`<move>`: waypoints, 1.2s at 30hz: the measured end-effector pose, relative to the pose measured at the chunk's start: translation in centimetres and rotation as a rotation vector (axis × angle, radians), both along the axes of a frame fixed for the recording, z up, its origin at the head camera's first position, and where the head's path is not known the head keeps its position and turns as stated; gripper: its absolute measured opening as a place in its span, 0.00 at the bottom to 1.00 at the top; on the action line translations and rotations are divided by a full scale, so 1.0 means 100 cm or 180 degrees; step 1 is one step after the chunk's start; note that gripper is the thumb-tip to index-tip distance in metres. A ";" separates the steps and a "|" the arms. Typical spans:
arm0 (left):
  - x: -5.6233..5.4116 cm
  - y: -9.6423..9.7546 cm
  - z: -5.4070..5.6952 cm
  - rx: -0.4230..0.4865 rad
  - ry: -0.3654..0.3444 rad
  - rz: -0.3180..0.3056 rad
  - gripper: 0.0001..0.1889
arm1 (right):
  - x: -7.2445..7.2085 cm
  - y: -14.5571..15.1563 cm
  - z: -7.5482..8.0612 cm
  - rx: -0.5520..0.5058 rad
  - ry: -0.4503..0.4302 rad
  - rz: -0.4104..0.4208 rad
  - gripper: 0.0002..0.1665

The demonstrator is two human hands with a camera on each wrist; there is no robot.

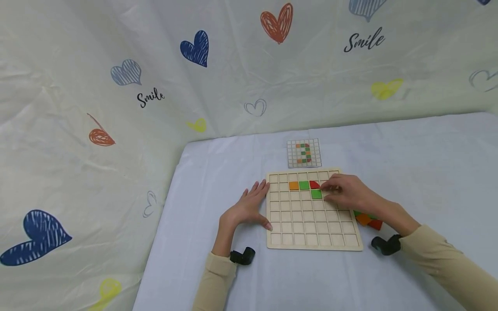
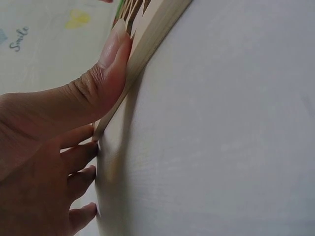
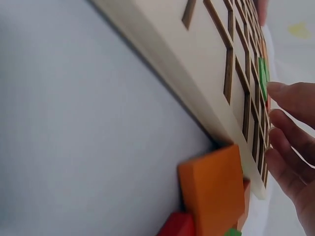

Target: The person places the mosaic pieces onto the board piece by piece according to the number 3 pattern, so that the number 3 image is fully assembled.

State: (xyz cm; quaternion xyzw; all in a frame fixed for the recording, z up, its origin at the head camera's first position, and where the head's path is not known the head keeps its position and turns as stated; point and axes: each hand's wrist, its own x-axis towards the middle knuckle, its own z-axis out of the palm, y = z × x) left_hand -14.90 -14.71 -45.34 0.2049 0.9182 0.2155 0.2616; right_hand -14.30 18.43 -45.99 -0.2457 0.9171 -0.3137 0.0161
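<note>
See white cloth [image 1: 210, 172] and, flat on it, pale wooden grid board [image 1: 293, 226] — right-side cells partly hidden behind right hand [image 1: 348, 190]. Rounded corners, recessed cells; edges running left-right and near-far, wider than deep from this angle. Left hand [image 1: 247, 207]: fingers spread along left edge, thumb on rim, nothing gripped. Right: fingers loosely bent, thumb apart, tips at red piece [image 1: 314, 185]; can't make out exact contact, nothing visibly pinched. Beyond far edge: printed card [image 1: 304, 153], fine detail too small. By right edge: loose blocks [image 3: 216, 191], orange, red, green — partly covered by forearm, count unclear. In far cells, left to right: orange tile [image 1: 293, 185], green tile [image 1: 304, 185], curve-sided red; second green tile [image 1: 317, 194] just nearer than red.
</note>
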 end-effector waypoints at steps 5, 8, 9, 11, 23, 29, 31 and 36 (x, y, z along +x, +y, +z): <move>0.001 0.000 0.000 -0.0019 0.0016 -0.0018 0.70 | 0.009 0.010 0.005 0.0022 -0.0063 -0.0080 0.12; 0.002 0.000 0.000 -0.0020 0.0025 -0.0024 0.70 | 0.013 0.017 0.005 0.0054 -0.0023 -0.0086 0.12; 0.002 0.000 0.000 -0.0015 0.0024 -0.0024 0.70 | 0.015 0.019 0.005 0.0061 -0.0001 -0.0084 0.12; 0.003 0.000 0.000 -0.0002 0.0018 -0.0020 0.70 | 0.018 0.023 0.004 0.0072 0.0051 -0.0077 0.12; 0.003 0.002 0.001 0.0002 0.0000 -0.0024 0.70 | 0.037 0.049 -0.005 0.0081 0.0526 -0.0107 0.14; 0.003 0.004 0.001 -0.0026 0.0004 -0.0031 0.70 | 0.047 0.058 -0.006 0.0085 0.0528 -0.0182 0.15; 0.003 0.004 0.001 -0.0033 0.0004 -0.0027 0.70 | 0.049 0.061 -0.007 0.0067 0.0570 -0.0173 0.15; 0.001 0.002 0.001 -0.0044 0.0024 -0.0028 0.70 | 0.052 0.067 -0.009 0.0050 0.0648 -0.0159 0.17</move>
